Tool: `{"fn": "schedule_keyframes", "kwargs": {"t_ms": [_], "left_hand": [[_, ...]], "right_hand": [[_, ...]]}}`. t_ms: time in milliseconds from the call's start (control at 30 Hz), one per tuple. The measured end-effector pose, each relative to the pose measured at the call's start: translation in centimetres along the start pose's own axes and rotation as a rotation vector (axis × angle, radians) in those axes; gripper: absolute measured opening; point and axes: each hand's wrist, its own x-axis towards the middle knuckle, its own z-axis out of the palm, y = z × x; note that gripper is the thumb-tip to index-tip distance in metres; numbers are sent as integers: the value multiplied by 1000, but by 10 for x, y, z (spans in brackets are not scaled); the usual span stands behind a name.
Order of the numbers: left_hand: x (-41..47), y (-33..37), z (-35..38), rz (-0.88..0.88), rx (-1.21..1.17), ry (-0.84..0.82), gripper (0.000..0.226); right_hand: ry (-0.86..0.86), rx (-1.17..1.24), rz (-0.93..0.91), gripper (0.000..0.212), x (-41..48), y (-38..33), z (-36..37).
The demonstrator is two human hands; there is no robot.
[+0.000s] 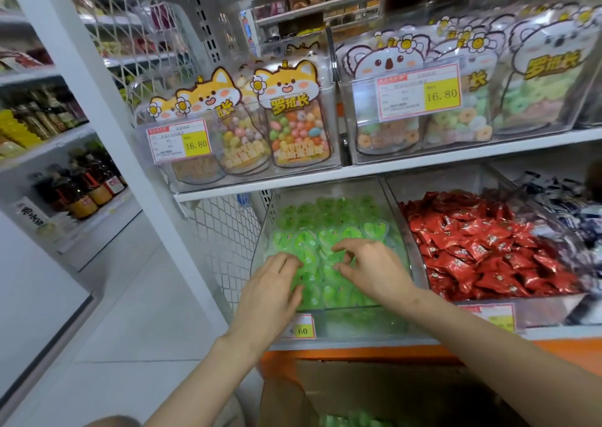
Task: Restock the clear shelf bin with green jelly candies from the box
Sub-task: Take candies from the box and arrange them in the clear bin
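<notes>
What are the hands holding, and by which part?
Nothing, as far as it shows. The left hand and right hand rest with loosely bent fingers on the green candies in the clear bin.

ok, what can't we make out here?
Head view only:
cardboard box contents: cut off by bottom edge.
green jelly candies under left hand and right hand: covered; grip unclear.
price tag on clear bin: first digit hidden by left wrist.
</notes>
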Motion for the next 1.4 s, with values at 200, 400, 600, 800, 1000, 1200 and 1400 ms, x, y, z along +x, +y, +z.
{"fn": "schedule_keyframes", "kwargs": {"t_ms": [200,400,600,800,1000,1200,1400], "left_hand": [[-48,51,11,-63,-336,14,28],[-107,73,111,-376,-394,-349,23],[-160,64,200,-527,-402,-1082,54],[-193,61,260,-479,-322,-1273,80],[-208,62,319,-252,-198,-1342,77],[-205,65,349,-149,-231,-1379,80],[-197,74,349,-146,-371,-1349,69]], "right_hand": [[-61,204,-193,22,-77,5,-10],[-331,45,-85,28,-152,73,61],[-981,-295,232,61,-202,148,129],[-1138,-331,258,66,-225,181,181],[-1206,-338,217,63,-237,207,228],[-1259,-619,76,62,-257,218,234],[-1166,-567,48,62,-261,225,229]]}}
